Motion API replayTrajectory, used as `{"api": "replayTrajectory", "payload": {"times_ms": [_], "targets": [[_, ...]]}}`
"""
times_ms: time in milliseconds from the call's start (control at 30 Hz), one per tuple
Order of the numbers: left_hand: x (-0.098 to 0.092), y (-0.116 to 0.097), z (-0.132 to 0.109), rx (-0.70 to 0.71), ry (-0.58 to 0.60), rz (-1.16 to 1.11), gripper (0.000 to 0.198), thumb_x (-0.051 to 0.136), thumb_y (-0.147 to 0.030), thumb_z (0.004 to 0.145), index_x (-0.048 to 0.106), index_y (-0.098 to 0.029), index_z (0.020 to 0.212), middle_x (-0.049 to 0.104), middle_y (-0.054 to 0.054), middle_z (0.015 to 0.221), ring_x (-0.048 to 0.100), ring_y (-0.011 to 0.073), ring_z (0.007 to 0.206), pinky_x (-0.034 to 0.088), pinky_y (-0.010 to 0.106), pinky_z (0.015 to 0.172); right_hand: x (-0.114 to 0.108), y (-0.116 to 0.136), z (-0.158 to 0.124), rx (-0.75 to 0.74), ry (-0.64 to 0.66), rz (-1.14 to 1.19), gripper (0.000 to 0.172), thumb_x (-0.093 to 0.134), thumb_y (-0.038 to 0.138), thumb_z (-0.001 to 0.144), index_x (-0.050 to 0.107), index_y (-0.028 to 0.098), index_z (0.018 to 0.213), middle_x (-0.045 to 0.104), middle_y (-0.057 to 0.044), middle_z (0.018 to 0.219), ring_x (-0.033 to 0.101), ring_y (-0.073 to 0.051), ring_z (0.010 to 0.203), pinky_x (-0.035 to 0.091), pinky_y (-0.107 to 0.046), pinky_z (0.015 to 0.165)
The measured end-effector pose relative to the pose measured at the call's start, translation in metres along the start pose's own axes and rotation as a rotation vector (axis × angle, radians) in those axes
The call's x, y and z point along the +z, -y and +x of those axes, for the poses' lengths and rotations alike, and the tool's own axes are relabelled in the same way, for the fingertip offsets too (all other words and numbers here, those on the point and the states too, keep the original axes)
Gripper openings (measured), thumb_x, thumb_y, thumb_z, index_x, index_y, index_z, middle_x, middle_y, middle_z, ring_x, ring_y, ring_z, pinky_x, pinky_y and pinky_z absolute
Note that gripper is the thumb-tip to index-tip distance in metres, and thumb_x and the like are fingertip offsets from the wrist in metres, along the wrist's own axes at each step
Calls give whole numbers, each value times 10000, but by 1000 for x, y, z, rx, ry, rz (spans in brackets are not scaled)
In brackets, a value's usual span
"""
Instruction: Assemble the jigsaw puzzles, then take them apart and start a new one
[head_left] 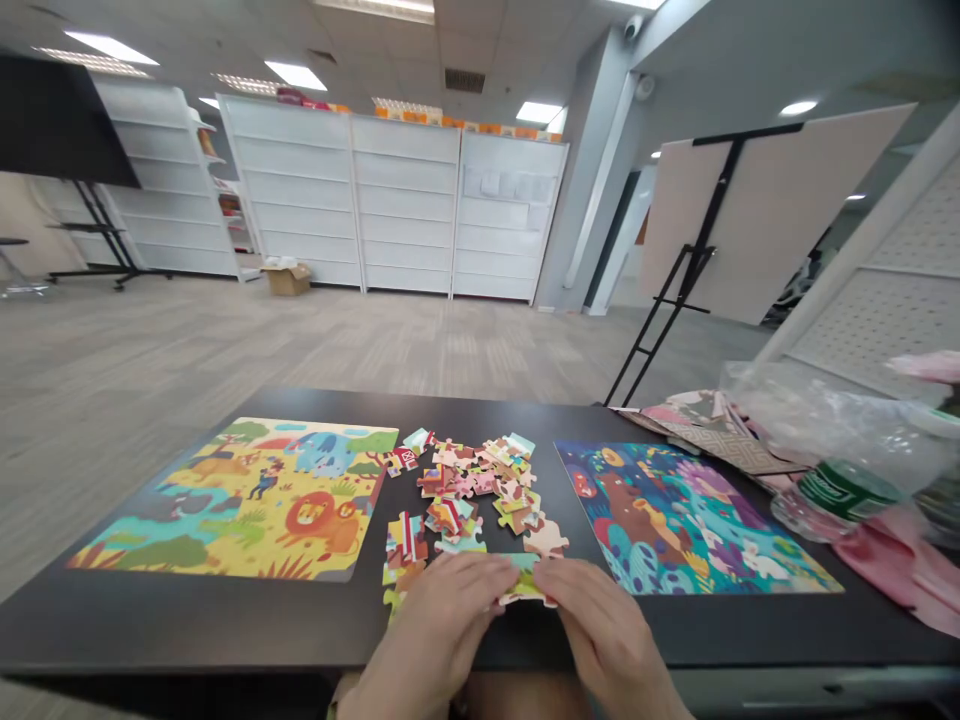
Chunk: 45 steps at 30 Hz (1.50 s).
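You sit at a black table (225, 635), both hands low at its near edge. Your left hand (454, 605) and right hand (604, 620) are close together, fingers curled over opposite ends of a small green-and-blue puzzle section (525, 580). It lies between them, tilted a little; your fingers hide whether it is one piece or several joined.

The step in hand appears to be handling or pressing together this section. The next move seems to call for fingertips kept level at both ends, so that any tabs stay flat and aligned.

Just beyond your hands is a heap of loose pieces (480, 470), many overlapping, so single shapes are hard to pick out. A pale brown piece (547, 539) lies just beyond your right hand. By your left hand, a strip of pieces (405, 545) is partly covered by that hand.

Room to spread out is limited: a lion puzzle (315, 515) lies flat on the left, an assembled night-forest puzzle (652, 510) on the right. Past that, a plastic bottle (844, 495), clear wrapping (810, 400) and pink cloth (911, 570) crowd the right end. White shelves (405, 200) stand across the room.
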<state>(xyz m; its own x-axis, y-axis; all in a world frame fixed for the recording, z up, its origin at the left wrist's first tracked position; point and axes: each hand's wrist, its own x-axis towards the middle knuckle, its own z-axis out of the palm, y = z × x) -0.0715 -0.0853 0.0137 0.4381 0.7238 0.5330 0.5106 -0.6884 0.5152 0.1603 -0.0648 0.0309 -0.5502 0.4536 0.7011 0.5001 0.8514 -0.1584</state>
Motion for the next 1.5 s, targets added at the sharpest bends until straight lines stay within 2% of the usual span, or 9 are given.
{"api": "replayTrajectory", "payload": {"times_ms": [133,300,500,667,933,1100,1233,1400,1500], "targets": [[-6,-5,-1,-77,-56,-67,367,448,-103,999,601,-248,1299,706,51,1263,647,207,1152,528,343,991,0,9,0,32,94,99,346,471,42,963,623,184,1240,759,-81,1049,725,-188,952,618,-291,832],[-14,-14,-2,-44,6,-130,380,444,-113,1013,599,-266,1324,693,41,1300,637,200,1194,512,315,1024,0,5,-10,210,-44,62,269,464,94,981,648,221,1130,755,-50,1014,732,-172,950,612,-254,842],[-22,-7,-2,-234,-261,-156,353,436,-233,1046,592,-319,1351,675,40,1315,622,207,1231,502,315,1044,0,-25,14,225,-184,-107,253,501,131,988,672,236,1142,761,-49,1090,716,-194,1033,595,-333,926],[-48,9,4,-235,-156,18,385,375,-216,1048,589,-334,1346,562,76,1401,522,246,1311,485,416,1061,12,-23,47,187,94,-133,264,629,227,932,702,200,1184,725,-94,1240,628,-307,1218,554,-501,994],[-51,17,-14,-251,178,351,361,546,-208,975,607,-353,1300,538,47,1418,449,310,1309,450,528,1046,25,22,15,152,278,3,387,617,177,914,646,219,1298,670,-83,1346,612,-272,1258,501,-470,1080],[-48,14,-12,-263,196,402,394,558,-191,955,595,-364,1307,508,29,1457,428,311,1329,441,534,1048,17,17,24,49,439,-9,518,666,269,907,550,205,1407,554,-99,1483,511,-303,1368,478,-485,1106],[-46,15,-14,-301,151,414,383,509,-144,948,605,-320,1275,497,42,1456,410,311,1327,427,549,1055,20,24,30,-12,510,-15,533,687,425,902,563,217,1378,583,-88,1457,563,-325,1307,479,-517,1092],[-45,19,-19,-315,108,368,395,434,-52,941,666,-288,1157,499,58,1446,404,302,1326,407,555,1064,38,35,8,-68,289,-34,178,590,304,973,671,205,1096,729,-78,1234,673,-273,1130,544,-426,967],[-47,19,-18,-286,136,367,507,430,9,898,674,-321,1197,496,61,1462,415,304,1332,399,565,1062,40,33,-2,-176,160,-44,232,450,158,1010,677,192,973,772,-70,1115,710,-229,1039,567,-352,858]]}}
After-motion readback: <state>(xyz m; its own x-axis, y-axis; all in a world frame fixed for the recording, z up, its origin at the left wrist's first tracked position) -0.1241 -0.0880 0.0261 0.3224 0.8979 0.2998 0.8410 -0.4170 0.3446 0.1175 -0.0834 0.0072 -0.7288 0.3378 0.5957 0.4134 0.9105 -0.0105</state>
